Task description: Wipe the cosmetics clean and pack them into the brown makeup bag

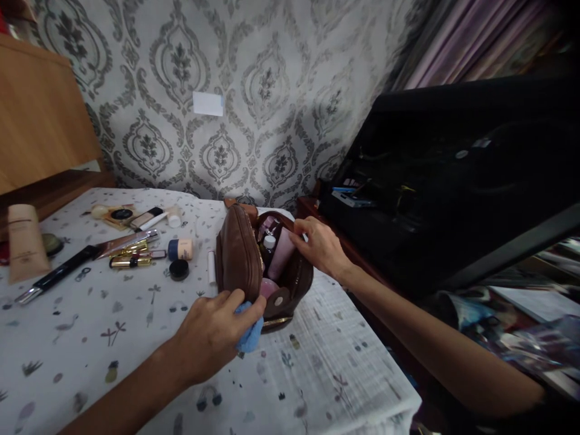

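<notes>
A brown makeup bag (238, 260) stands unzipped on the table, its mouth spread wide. My right hand (321, 244) is at the bag's right rim, fingers closed on the upper end of a pale pink tube (280, 257) that slants down inside. Beside the tube sit a small bottle with a white cap (269, 243) and a round pink item (268, 287). Bunched in my left hand (212, 332) is a blue cloth (251, 335), pressed near the bag's front left edge. The bottom of the bag is hidden.
Left of the bag lie a dark round jar (179, 270), a blue-and-beige jar (180, 249), gold lipstick tubes (131, 261) and a beige squeeze tube (28, 244). A white tube (211, 267) rests against the bag. A large black panel (453, 181) leans at the right.
</notes>
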A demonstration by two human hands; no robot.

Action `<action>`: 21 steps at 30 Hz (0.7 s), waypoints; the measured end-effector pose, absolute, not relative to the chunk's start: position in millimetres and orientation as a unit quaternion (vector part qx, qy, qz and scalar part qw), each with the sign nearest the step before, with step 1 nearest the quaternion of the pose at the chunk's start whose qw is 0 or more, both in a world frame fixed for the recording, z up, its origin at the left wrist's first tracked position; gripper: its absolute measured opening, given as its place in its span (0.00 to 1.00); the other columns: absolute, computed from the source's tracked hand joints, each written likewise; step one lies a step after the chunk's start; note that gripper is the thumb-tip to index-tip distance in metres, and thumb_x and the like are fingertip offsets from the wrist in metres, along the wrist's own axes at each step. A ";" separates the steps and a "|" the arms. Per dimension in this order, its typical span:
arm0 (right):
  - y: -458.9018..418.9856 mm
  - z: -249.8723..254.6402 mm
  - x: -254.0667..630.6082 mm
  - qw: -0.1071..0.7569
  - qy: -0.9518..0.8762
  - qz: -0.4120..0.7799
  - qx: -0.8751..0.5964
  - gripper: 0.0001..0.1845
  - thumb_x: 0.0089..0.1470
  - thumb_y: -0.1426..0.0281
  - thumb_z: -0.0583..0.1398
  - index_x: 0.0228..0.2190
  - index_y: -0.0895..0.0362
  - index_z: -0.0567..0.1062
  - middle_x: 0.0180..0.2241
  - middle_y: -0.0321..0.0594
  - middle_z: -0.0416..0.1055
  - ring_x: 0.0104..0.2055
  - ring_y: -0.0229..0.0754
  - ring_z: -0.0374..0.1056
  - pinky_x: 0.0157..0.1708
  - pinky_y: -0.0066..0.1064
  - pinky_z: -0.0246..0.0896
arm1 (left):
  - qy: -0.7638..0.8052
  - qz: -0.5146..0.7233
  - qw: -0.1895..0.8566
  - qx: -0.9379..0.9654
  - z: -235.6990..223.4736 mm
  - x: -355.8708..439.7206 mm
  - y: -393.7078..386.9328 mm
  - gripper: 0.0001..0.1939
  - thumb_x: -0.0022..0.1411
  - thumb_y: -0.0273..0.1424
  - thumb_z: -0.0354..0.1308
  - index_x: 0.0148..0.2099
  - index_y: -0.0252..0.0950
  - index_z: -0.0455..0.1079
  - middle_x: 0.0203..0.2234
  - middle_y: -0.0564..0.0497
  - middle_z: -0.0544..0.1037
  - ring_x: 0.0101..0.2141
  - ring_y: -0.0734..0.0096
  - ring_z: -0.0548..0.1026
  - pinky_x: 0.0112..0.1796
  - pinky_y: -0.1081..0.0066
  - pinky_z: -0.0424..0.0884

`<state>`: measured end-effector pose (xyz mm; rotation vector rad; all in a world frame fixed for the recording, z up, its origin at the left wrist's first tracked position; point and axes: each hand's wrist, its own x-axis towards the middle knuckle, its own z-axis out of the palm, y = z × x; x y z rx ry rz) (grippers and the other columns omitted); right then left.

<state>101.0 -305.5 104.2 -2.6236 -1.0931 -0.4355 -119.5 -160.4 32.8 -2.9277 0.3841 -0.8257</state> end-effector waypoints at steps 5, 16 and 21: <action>-305.7 101.6 102.0 0.147 -0.371 -0.144 -0.906 0.07 0.60 0.68 0.56 0.36 0.54 0.75 0.37 0.40 0.73 0.37 0.43 0.69 0.33 0.29 0.57 | 0.125 -0.256 0.038 -0.958 32.3 -119.8 -160.3 0.34 0.48 0.19 0.52 0.59 0.39 0.62 0.34 0.51 0.71 0.29 0.66 0.74 0.20 0.74 0.63; -298.0 108.2 113.7 0.109 -0.362 -0.100 -0.920 0.17 0.56 0.72 0.57 0.46 0.50 0.78 0.40 0.42 0.71 0.39 0.45 0.70 0.38 0.32 0.63 | 0.123 -0.272 0.024 -0.954 33.3 -119.3 -162.2 0.36 0.45 0.18 0.51 0.59 0.40 0.60 0.32 0.52 0.71 0.27 0.67 0.72 0.19 0.75 0.59; -295.2 107.8 104.4 0.078 -0.346 -0.102 -0.929 0.17 0.57 0.74 0.56 0.45 0.53 0.80 0.42 0.45 0.70 0.42 0.47 0.71 0.37 0.32 0.63 | 0.129 -0.280 0.026 -0.951 35.3 -119.1 -161.8 0.36 0.45 0.18 0.50 0.59 0.39 0.59 0.32 0.51 0.72 0.27 0.66 0.73 0.18 0.74 0.59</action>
